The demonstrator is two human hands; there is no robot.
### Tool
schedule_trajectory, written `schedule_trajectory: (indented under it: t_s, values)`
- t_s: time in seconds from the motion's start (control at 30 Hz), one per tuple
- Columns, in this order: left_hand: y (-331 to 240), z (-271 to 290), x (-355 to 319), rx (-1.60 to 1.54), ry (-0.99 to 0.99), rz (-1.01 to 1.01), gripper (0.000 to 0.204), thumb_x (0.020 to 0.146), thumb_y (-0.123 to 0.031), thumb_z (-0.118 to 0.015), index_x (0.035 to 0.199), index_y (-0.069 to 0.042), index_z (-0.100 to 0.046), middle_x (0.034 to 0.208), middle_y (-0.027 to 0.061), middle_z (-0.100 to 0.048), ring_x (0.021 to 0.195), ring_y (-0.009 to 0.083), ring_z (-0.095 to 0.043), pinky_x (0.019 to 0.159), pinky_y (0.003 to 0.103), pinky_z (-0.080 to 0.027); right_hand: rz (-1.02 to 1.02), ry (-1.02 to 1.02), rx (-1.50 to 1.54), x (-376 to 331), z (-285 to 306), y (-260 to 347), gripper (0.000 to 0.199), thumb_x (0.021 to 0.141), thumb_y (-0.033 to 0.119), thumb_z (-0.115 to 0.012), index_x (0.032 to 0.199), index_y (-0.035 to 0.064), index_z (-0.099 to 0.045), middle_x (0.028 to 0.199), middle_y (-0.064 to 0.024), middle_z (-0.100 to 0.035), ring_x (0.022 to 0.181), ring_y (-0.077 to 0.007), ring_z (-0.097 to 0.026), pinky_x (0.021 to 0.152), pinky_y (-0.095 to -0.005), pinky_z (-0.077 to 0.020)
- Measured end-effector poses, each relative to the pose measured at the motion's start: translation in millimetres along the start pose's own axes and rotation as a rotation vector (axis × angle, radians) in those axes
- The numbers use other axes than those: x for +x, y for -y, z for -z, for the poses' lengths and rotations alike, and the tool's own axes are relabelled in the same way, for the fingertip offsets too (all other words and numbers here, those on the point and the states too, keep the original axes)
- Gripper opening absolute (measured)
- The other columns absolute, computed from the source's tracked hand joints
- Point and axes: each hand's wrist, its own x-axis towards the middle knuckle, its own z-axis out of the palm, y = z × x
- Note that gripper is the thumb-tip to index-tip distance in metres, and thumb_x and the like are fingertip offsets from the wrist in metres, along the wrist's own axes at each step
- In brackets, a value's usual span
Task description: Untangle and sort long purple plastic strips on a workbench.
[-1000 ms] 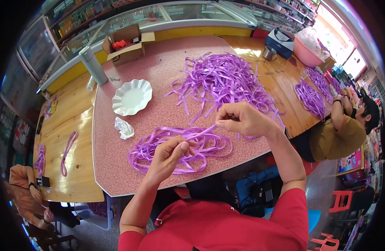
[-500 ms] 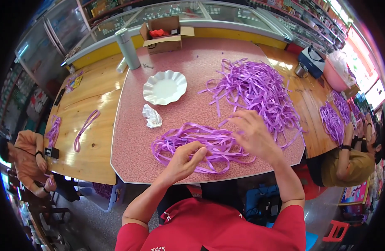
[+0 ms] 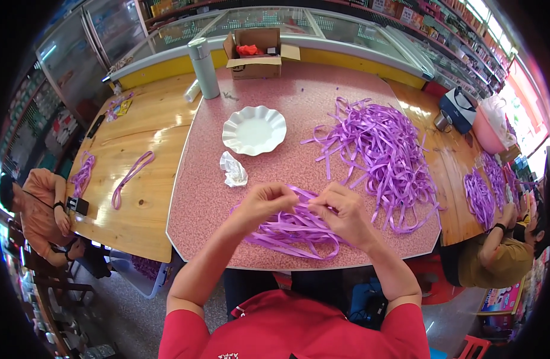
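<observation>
Both my hands are pinched close together over a loose bundle of purple ribbons (image 3: 299, 236) near the table's front edge. My left hand (image 3: 266, 203) is closed, thumb against fingers, and purple ribbon shows at its tips. Facing it, my right hand (image 3: 342, 209) is also closed in a pinch, its fingertips a little apart from the left ones. The fingers hide most of what lies between them. Beyond my right hand spreads a large tangled pile of purple ribbons (image 3: 382, 155).
A scalloped white bowl (image 3: 254, 130) and crumpled white paper (image 3: 234, 170) sit left of the pile. Farther back stand a pale green flask (image 3: 204, 72) and an open cardboard box (image 3: 255, 67). People sit at left (image 3: 45, 197) and right (image 3: 496, 251).
My right hand has come away from the big pile toward my left hand. The left hand has risen off the near bundle. The whole view has shifted slightly.
</observation>
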Motion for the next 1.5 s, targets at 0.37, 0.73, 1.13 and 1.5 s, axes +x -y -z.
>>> schedule_trajectory:
  t_s: [0.37, 0.73, 1.13, 1.5]
  values:
    - [49, 126, 69, 1.53, -0.593, -0.268, 0.053, 0.087, -0.05, -0.068, 0.119, -0.008, -0.068, 0.156, 0.014, -0.032, 0.15, 0.0362, -0.011, 0.119, 0.058, -0.007, -0.18, -0.106, 0.023, -6, 2, -18, 0.008, 0.086, 0.005, -0.074, 0.089, -0.0018, -0.071, 0.076, -0.0046, -0.062, 0.064, -0.0105, -0.054, 0.056, -0.0262, -0.041]
    - [0, 19, 16, 0.421, -0.295, -0.241, 0.039, 0.106, -0.032, -0.049, 0.092, 0.0, -0.065, 0.091, 0.0076, -0.063, 0.083, 0.0144, -0.058, 0.075, 0.03, -0.048, -0.069, -0.117, -0.03, -9, 14, -4, 0.008, 0.085, 0.004, -0.074, 0.091, -0.0003, -0.071, 0.079, -0.0076, -0.063, 0.067, -0.0159, -0.061, 0.057, -0.0288, -0.0463]
    - [8, -65, -4, 0.175, -0.03, -0.149, 0.045, 0.107, -0.04, -0.045, 0.09, 0.001, -0.058, 0.075, -0.0009, -0.052, 0.072, 0.0073, -0.048, 0.064, 0.026, -0.041, 0.087, -0.066, -0.185, -30, 18, 13, 0.012, 0.082, -0.001, -0.073, 0.092, 0.0009, -0.069, 0.081, -0.0088, -0.062, 0.068, -0.0225, -0.063, 0.058, -0.0318, -0.0498]
    - [8, -63, -17, -0.113, 0.033, -0.155, 0.019, 0.104, -0.024, -0.055, 0.097, -0.006, -0.057, 0.097, 0.0003, -0.057, 0.095, 0.0099, -0.053, 0.089, 0.027, -0.043, -0.251, -0.086, 0.258, -36, 29, 15, 0.014, 0.089, 0.001, -0.07, 0.103, 0.0011, -0.072, 0.083, 0.0009, -0.061, 0.073, -0.004, -0.057, 0.059, -0.022, -0.0431]
